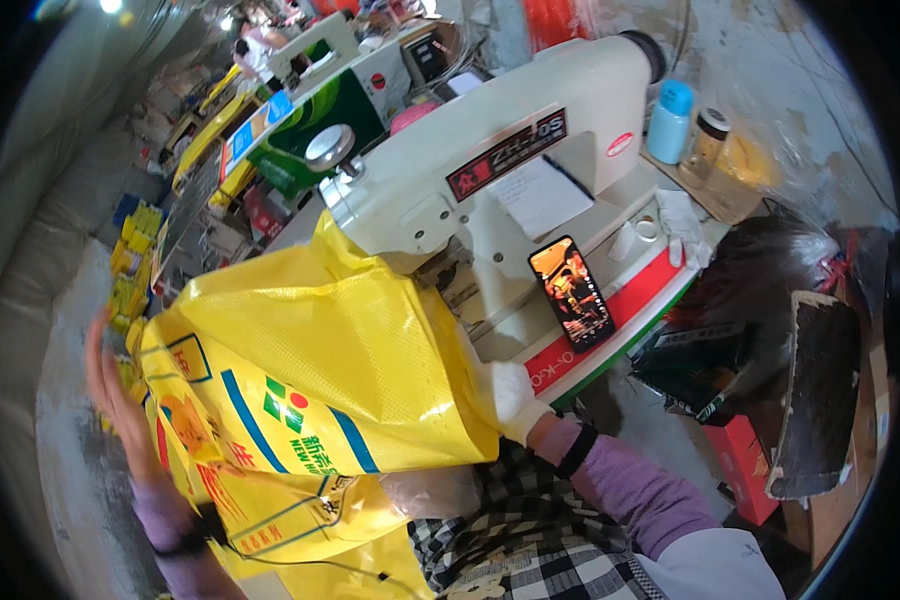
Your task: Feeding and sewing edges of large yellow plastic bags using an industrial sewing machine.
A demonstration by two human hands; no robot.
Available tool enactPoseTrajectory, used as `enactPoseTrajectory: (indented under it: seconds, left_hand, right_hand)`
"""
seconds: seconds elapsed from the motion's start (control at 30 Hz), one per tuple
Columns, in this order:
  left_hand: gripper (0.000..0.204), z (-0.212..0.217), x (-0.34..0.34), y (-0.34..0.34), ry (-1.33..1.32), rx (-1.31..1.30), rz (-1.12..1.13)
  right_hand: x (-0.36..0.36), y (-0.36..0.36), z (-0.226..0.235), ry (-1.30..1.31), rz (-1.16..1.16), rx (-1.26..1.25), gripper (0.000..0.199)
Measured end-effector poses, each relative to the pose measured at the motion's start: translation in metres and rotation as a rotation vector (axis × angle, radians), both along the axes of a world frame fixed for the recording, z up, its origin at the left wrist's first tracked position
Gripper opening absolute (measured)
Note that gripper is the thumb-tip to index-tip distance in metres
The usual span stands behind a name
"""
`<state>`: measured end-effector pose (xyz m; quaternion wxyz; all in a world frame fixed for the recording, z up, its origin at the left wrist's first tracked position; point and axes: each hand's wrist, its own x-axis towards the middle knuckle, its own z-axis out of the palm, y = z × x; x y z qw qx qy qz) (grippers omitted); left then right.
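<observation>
A large yellow woven plastic bag (300,330) with printed panels spreads in front of me, its upper edge reaching the needle area of a white industrial sewing machine (400,190). At the bag's right edge, my right hand (510,397) in a white glove is closed on the plastic; its fingertips are partly hidden. My left hand (120,395) is beside the bag's left edge with fingers stretched out, holding nothing that I can see. More yellow printed bag material hangs below, over my lap. A lit phone (573,293) lies on the machine bed, right of the needle area.
On the machine table are a paper pad (540,197), a white glove (682,228) and a small white roll (646,230). A blue bottle (670,122) and a lidded jar (705,148) stand behind. A red box (744,470) sits at right. A person (258,52) is far back.
</observation>
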<state>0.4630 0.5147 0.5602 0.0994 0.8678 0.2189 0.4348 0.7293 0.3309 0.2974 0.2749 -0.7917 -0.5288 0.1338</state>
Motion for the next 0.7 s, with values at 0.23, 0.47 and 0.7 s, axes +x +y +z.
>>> enactPoseTrajectory:
  seconds: [0.23,0.47,0.7]
  left_hand:
    - [0.057,-0.047,-0.029,0.215,0.237,0.169,0.418]
    - [0.044,0.108,-0.067,0.227,-0.001,0.472,0.319]
    - [0.020,0.067,-0.300,0.142,0.754,0.397,0.801]
  right_hand:
    - [-0.029,-0.091,0.044,0.110,0.167,0.621,0.032]
    - [-0.073,-0.056,0.056,-0.035,0.189,0.458,0.030]
    - [-0.098,-0.082,0.072,0.463,0.428,0.570,0.029]
